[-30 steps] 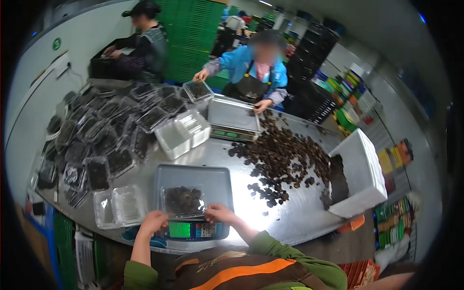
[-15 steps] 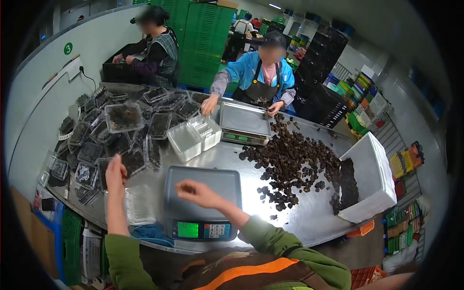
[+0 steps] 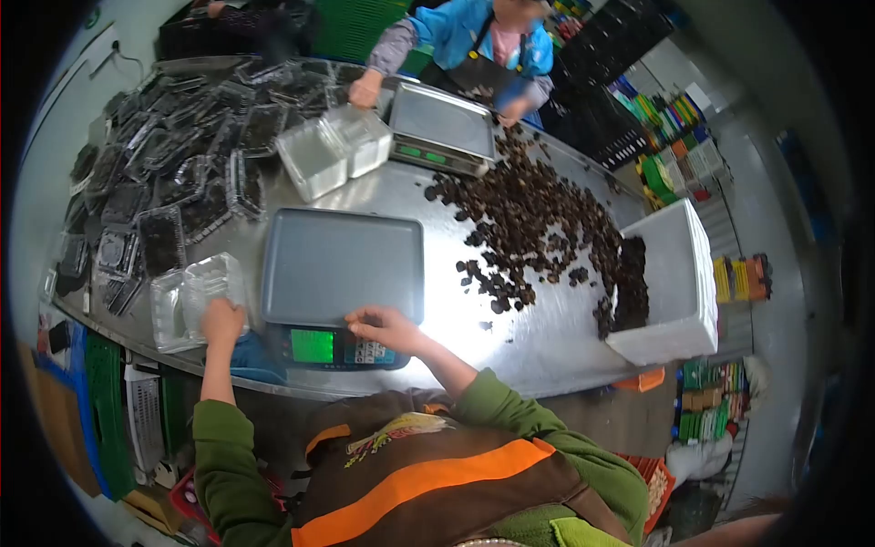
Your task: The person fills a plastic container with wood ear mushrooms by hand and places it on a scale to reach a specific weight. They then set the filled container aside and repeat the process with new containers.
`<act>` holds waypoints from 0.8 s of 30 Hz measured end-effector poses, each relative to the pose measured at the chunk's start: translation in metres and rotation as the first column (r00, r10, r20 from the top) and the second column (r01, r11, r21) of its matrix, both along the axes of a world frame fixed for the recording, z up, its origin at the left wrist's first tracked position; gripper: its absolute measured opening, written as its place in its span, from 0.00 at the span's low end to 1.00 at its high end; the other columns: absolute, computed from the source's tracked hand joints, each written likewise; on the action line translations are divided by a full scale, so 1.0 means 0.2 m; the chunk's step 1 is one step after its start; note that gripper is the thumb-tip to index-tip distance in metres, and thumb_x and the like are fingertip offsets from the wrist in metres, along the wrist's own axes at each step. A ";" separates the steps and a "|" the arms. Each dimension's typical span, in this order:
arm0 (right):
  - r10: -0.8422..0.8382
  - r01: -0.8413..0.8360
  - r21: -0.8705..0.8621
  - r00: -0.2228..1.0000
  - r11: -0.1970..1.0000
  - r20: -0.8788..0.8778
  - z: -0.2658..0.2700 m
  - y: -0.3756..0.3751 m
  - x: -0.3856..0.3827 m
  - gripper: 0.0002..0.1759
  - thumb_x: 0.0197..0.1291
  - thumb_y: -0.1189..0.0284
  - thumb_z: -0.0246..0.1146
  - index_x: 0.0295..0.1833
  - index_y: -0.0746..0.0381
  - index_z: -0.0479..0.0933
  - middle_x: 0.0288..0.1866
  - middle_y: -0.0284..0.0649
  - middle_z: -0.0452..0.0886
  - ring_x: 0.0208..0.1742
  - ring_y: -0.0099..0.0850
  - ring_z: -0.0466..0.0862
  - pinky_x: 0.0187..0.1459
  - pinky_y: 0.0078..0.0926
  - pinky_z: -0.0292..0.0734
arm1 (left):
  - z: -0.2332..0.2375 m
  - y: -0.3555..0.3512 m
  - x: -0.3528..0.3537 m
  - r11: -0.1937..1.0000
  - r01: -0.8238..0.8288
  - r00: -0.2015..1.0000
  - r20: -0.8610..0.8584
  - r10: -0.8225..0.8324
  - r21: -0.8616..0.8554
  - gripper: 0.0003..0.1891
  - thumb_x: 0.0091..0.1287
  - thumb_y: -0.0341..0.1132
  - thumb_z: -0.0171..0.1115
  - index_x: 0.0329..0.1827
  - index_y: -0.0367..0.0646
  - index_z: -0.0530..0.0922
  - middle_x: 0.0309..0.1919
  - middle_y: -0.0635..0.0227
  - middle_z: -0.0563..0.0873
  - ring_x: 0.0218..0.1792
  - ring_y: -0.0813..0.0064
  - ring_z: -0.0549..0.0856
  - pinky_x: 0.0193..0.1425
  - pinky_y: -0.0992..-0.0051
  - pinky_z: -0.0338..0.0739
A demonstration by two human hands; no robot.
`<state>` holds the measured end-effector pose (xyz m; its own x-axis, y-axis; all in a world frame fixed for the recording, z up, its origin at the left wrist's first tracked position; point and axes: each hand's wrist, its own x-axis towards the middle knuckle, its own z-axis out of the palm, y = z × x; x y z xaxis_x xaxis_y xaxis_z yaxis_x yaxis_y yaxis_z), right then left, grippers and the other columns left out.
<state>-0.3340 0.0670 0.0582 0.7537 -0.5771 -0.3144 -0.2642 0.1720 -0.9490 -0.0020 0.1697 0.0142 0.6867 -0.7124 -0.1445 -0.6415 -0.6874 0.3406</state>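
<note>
My left hand point(image 3: 223, 322) is at the near edge of a clear plastic container point(image 3: 214, 273), its fingers closed on the rim; the fingertips are partly hidden. This container lies open among nested clear containers at the table's front left. My right hand point(image 3: 390, 330) hovers over the keypad and near edge of a grey weighing scale point(image 3: 344, 260). Its fingers are loosely bent and apart, with nothing in them. The scale's pan is bare and its green display point(image 3: 313, 345) is lit.
Filled clear boxes point(image 3: 164, 169) crowd the left. Stacked containers point(image 3: 314, 159) stand beside a second scale point(image 3: 442, 123), where a co-worker's hand point(image 3: 366, 88) reaches. Dark, mushroom-like pieces point(image 3: 538, 223) spread right, spilling from a white foam box point(image 3: 670, 283).
My left hand has moved down from the filled boxes to the clear containers; the box near it was left on the pile. My right hand stays by the scale. The view has tilted downward.
</note>
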 end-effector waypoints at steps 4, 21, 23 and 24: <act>-0.017 0.016 -0.039 1.000 0.999 -0.023 0.02 0.01 -0.06 0.18 0.67 0.68 0.62 0.56 0.69 0.75 0.43 0.37 0.82 0.46 0.23 0.81 0.51 0.22 0.76 | 0.06 0.06 0.06 0.993 -0.057 0.994 -0.097 0.047 -0.107 0.17 0.48 0.42 0.74 0.26 0.34 0.83 0.26 0.51 0.86 0.30 0.51 0.85 0.39 0.62 0.78; -0.415 0.415 -0.248 0.908 0.875 0.054 -0.19 0.13 -0.38 0.12 0.56 0.68 0.67 0.42 0.66 0.81 0.38 0.41 0.85 0.40 0.30 0.84 0.43 0.28 0.79 | 0.42 -0.18 -0.62 0.621 0.711 0.688 0.145 -0.711 -0.329 0.10 0.58 0.28 0.69 0.27 0.36 0.74 0.24 0.62 0.73 0.27 0.62 0.75 0.33 0.64 0.69; -0.413 0.406 -0.235 0.910 0.883 0.022 -0.16 0.14 -0.49 0.13 0.58 0.66 0.63 0.45 0.63 0.80 0.42 0.44 0.84 0.46 0.39 0.83 0.49 0.34 0.77 | 0.37 -0.18 -0.73 0.635 0.741 0.663 0.090 -0.743 -0.219 0.09 0.55 0.28 0.70 0.29 0.36 0.75 0.27 0.62 0.75 0.29 0.61 0.77 0.35 0.63 0.70; -0.411 0.395 -0.262 0.911 0.881 -0.010 -0.19 0.13 -0.56 0.13 0.59 0.66 0.63 0.45 0.63 0.80 0.43 0.43 0.84 0.46 0.38 0.83 0.50 0.34 0.77 | 0.39 -0.18 -0.79 0.643 0.755 0.651 0.037 -0.758 -0.129 0.09 0.55 0.28 0.70 0.32 0.36 0.77 0.30 0.61 0.77 0.31 0.61 0.78 0.37 0.64 0.71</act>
